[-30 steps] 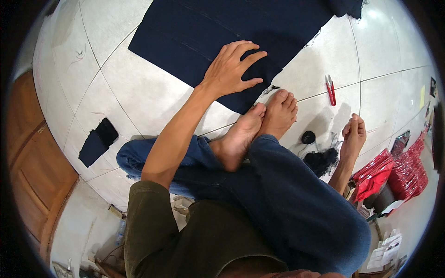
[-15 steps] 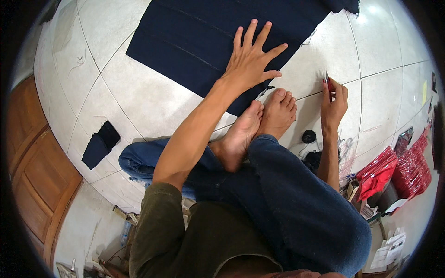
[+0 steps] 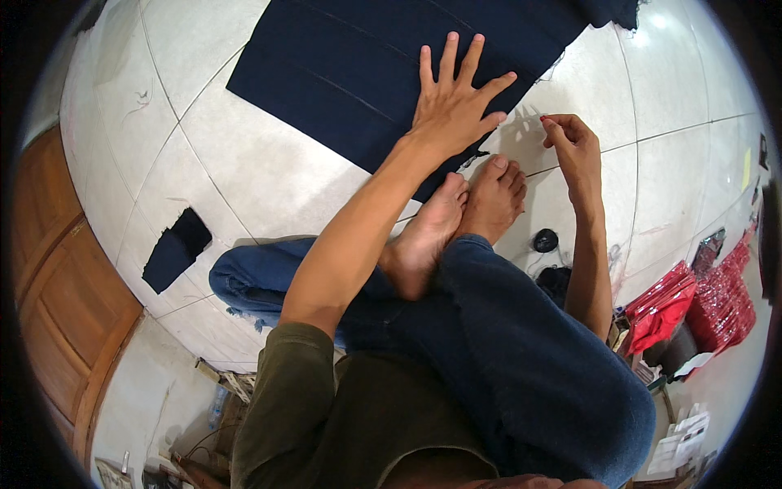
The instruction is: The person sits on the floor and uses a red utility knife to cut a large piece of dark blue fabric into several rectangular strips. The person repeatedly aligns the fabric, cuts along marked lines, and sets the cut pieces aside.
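Note:
My left hand (image 3: 453,114) lies flat on a large dark navy cloth (image 3: 326,69), fingers spread, near the cloth's frayed right edge. Faint pale lines run across the cloth. To the right, above the tiles, my right hand (image 3: 575,148) is closed on a small red-handled tool (image 3: 543,119). Most of this tool is hidden by the fingers, and its exact kind is unclear. My bare feet (image 3: 487,200) rest between the hands, just below the cloth's lower corner.
A black thread ball (image 3: 545,240) and a dark tangle (image 3: 555,281) lie by my right forearm. On the left tiles is a navy scrap (image 3: 177,250). Red plastic-wrapped packs (image 3: 664,306) sit at the right; a wooden door (image 3: 77,318) stands at the far left.
My right hand has moved left and slightly up, closer to the cloth, and has turned so the tool's metal tip no longer shows. My left hand has shifted slightly right, still spread on the cloth.

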The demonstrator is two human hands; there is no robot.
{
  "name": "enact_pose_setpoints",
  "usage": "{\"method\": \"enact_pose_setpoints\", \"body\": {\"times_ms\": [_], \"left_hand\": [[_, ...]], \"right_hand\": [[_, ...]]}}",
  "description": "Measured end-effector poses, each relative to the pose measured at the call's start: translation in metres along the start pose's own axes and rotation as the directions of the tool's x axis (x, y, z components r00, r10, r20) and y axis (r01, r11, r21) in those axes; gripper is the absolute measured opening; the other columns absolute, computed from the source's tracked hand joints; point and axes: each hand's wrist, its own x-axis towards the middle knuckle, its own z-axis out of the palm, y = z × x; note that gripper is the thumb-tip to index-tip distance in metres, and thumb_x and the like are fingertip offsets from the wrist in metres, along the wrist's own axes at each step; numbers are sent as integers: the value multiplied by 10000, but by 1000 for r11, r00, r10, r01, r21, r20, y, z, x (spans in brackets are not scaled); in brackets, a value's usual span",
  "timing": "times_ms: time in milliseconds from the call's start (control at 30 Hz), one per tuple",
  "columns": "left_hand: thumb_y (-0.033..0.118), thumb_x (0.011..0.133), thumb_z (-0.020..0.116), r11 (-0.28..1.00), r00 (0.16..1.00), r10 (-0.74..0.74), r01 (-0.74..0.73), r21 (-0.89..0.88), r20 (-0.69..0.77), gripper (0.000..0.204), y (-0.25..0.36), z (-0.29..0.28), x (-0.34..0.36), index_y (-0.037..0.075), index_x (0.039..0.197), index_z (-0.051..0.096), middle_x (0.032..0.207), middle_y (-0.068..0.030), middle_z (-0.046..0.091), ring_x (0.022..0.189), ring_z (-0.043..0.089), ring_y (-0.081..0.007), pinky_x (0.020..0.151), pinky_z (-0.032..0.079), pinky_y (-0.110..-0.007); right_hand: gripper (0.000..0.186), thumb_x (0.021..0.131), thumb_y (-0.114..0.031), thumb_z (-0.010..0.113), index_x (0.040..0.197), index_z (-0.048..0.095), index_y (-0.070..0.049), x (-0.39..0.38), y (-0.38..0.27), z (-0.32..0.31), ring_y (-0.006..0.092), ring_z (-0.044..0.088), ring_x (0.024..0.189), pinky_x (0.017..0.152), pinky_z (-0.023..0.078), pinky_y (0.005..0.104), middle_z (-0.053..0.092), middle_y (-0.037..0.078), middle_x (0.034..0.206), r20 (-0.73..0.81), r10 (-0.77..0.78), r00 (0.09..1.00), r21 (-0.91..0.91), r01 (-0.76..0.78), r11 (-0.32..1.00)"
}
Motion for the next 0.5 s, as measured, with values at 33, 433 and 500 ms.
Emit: {"method": "enact_pose_setpoints", "body": {"times_ms": [33,433,500], "left_hand": [[532,864,743,1000,1000,3,-3,-13,10,663,-2,-2,0,388,1478,540,1699,-199,140,1553,31,-486,1179,11,-727],[524,793,819,998,996,7,-2,-61,90,859,-5,0,2,450,1550,419,1717,-206,33,1557,-63,-491,1166,-26,-745],[514,790,825,999,994,7,-1,-53,109,858,-5,1,2,448,1547,425,1716,-209,30,1556,-64,-493,1163,-28,-749]], "right_hand": [[320,929,-259,697,1056,741,32,0,1,0,153,664,749,686,500,296,726,108,827,22,-3,1000,-7,3,1000],[353,892,-265,677,1017,752,56,11,-5,12,153,636,710,643,499,299,729,119,834,293,87,952,-85,-65,994],[354,890,-267,673,1009,755,57,13,-7,12,150,631,709,642,501,299,729,119,833,322,94,942,-100,-64,993]]}}
